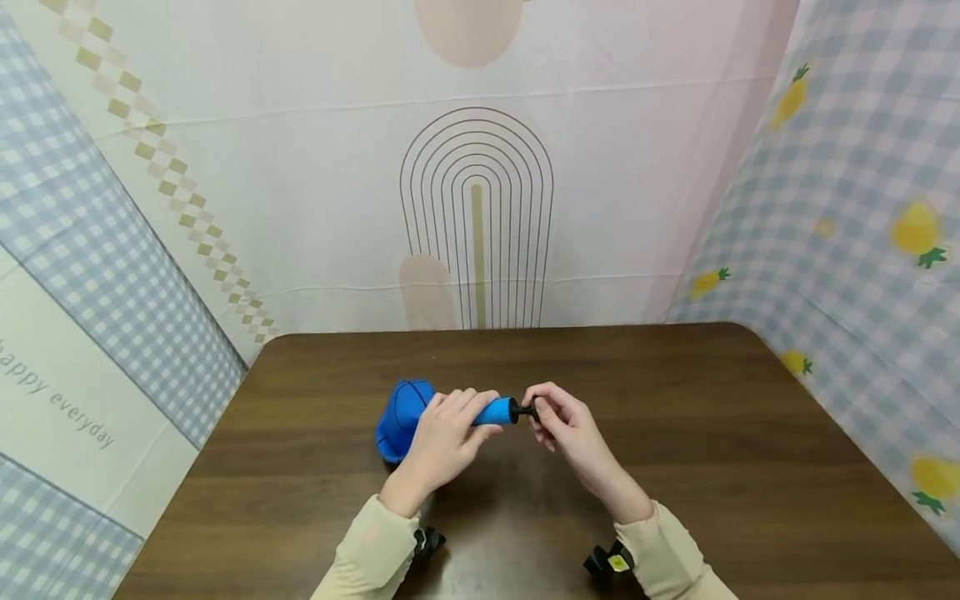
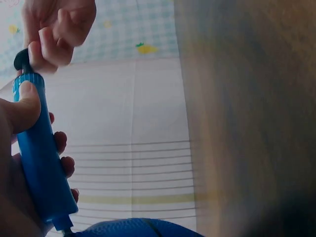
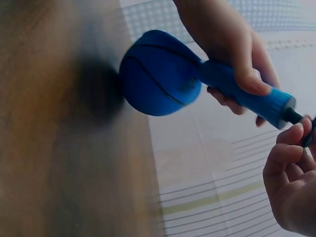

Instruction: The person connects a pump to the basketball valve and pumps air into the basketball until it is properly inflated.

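Note:
A blue hand pump (image 1: 495,411) lies across my left hand (image 1: 444,433), whose fingers and thumb wrap round its barrel. My right hand (image 1: 567,429) pinches the black plunger handle (image 2: 20,59) at the other end, and a short stretch of black rod shows between handle and barrel. Joined to the pump's nozzle end is a blue ball with black seam lines (image 3: 155,74), sagging and dented rather than round. In the head view the left hand hides where ball and pump meet; in the left wrist view only the ball's top edge (image 2: 136,228) shows.
Below the hands spreads a dark brown wooden table (image 1: 720,467) with rounded far corners. A pale patterned cloth (image 1: 330,192) hangs behind it, with checked cloth (image 1: 862,275) at the right. Black wrist cameras (image 1: 600,562) sit at both cuffs.

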The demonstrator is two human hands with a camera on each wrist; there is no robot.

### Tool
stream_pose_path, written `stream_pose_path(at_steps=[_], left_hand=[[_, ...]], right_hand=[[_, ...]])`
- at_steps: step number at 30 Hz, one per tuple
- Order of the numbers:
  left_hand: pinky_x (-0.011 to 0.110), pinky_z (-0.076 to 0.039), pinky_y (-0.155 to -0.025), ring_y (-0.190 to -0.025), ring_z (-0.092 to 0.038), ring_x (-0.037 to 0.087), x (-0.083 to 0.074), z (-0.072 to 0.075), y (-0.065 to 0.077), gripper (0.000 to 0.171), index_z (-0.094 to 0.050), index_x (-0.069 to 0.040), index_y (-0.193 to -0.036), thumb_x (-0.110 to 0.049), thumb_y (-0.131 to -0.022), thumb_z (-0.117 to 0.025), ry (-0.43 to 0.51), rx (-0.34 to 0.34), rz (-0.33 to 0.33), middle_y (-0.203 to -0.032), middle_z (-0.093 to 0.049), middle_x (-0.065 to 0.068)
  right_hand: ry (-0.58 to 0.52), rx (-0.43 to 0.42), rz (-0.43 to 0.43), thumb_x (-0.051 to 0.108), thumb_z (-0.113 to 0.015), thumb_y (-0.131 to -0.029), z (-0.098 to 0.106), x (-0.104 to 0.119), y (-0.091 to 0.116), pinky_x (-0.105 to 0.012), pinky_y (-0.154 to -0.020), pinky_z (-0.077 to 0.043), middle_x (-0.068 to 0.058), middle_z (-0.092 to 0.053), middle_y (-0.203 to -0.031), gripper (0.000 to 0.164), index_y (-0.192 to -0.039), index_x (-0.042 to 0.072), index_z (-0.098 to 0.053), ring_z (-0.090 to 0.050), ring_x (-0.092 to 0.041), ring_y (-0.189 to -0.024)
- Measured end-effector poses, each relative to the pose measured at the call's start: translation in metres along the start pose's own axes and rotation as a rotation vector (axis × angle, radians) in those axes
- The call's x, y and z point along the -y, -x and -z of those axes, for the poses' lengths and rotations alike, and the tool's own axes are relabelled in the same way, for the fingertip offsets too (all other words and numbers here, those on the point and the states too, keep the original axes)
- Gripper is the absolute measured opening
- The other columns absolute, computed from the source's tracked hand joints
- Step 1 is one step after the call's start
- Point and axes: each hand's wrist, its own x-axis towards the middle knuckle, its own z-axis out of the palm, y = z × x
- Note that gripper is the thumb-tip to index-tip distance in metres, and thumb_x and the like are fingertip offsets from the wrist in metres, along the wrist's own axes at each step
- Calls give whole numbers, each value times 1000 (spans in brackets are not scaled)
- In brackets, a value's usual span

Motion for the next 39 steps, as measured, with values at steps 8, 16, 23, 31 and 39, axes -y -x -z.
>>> stream_pose_path(at_steps=[8, 16, 23, 31, 39], left_hand=[[33, -44, -75, -83, -58, 14, 17, 14, 0, 36, -63, -17, -121, -29, -88, -69, 5, -27, 51, -93, -65, -3], [33, -45, -76, -85, -59, 15, 9, 7, 2, 37, -62, -16, -121, -29, -88, -70, 0, -21, 36, -96, -66, -2], [34, -47, -80, -87, -60, 14, 1, 2, 0, 39, -62, -16, -120, -29, -84, -74, 20, -3, -10, -97, -67, -2], [36, -46, -82, -87, -60, 14, 16, 17, -2, 38, -62, -17, -122, -30, -87, -70, 49, 2, 41, -98, -67, -2], [35, -44, -78, -85, -58, 16, 19, 12, 1, 37, -62, -15, -121, -33, -90, -66, -30, -113, -6, -96, -66, -1]], right_hand=[[-107, -157, 9, 34, -39, -105, 27, 23, 2, -20, -48, -37, 3, -52, -71, 29, -99, 17, -62, -43, -6, -55], [-123, -121, 35, 26, -41, -105, 12, 14, 0, -22, -44, -34, 1, -43, -67, 23, -99, 8, -54, -44, -8, -53], [-36, -4, 12, 22, -38, -105, -6, 0, 0, -25, -46, -39, -1, -46, -73, 28, -107, -2, -51, -45, -14, -56], [-50, -13, 49, 30, -35, -106, 25, 23, 3, -21, -48, -38, 4, -56, -75, 32, -106, 10, -61, -47, -9, -58], [-152, -56, 121, 18, -42, -104, 23, 19, 1, -23, -44, -32, 5, -46, -67, 16, -101, 15, -58, -43, -7, -53]])
